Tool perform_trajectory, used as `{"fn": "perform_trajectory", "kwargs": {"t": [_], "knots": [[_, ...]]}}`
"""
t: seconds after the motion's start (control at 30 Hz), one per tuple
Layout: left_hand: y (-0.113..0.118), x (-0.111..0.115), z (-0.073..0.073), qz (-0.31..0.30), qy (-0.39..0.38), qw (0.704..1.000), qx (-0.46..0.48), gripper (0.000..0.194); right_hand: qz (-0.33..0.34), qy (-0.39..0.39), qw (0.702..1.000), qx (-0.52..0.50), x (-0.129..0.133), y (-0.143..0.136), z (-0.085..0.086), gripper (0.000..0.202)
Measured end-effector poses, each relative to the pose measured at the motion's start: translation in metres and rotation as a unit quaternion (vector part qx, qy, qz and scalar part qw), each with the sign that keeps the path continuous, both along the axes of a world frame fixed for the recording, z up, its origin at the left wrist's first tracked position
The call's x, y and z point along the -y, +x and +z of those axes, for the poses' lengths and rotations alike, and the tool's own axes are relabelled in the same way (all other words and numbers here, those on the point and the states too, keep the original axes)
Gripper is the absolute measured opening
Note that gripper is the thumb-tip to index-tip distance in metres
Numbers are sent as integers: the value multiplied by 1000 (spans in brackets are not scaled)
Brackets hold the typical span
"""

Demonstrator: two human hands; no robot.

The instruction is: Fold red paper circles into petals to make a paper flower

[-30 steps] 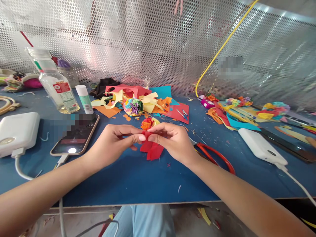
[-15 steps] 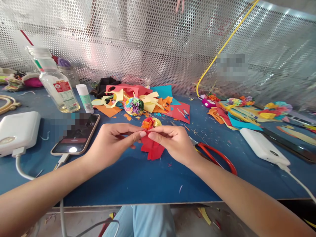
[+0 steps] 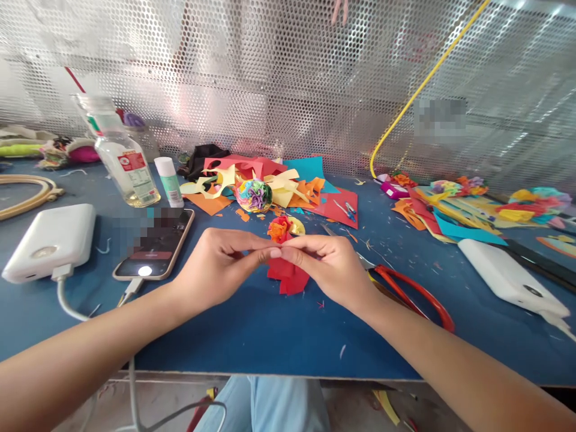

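Note:
My left hand [image 3: 229, 258] and my right hand [image 3: 328, 261] meet fingertip to fingertip above the blue tabletop. Both pinch a small piece of red paper, mostly hidden by the fingers. Under and just below the fingertips are red paper pieces [image 3: 291, 281]. Right behind the fingers sits an orange and red paper flower [image 3: 279, 228], with a pale yellow curled piece [image 3: 296, 226] at its side. Beside my right hand lie scissors with red handles [image 3: 416, 294], partly covered by that hand. A multicoloured ball of paper flowers [image 3: 254, 195] rests farther back.
Coloured paper scraps [image 3: 288, 186] are heaped at the back. To the left stand a glass bottle [image 3: 128, 165], a glue stick [image 3: 169, 182], a phone [image 3: 157, 246] and a white power bank [image 3: 51, 240] with cables. Another power bank [image 3: 513, 279] lies right. A perforated metal panel [image 3: 270, 78] rises behind.
My fingertips have come closer together and now touch, covering more of the red paper between them. The whole view has shifted, so the table things appear slightly farther right.

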State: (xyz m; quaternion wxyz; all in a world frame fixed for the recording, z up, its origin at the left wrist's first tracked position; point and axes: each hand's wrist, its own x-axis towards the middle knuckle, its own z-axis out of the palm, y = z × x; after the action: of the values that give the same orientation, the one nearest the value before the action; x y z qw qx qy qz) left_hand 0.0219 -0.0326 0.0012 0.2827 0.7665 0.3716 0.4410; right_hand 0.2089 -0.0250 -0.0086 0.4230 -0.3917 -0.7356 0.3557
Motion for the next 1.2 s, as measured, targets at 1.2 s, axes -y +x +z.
{"fn": "perform_trajectory", "kwargs": {"t": [1.2], "knots": [[0, 5, 5, -40, -24, 999, 5, 15, 62, -101, 993, -9, 8, -4, -12, 42]]}}
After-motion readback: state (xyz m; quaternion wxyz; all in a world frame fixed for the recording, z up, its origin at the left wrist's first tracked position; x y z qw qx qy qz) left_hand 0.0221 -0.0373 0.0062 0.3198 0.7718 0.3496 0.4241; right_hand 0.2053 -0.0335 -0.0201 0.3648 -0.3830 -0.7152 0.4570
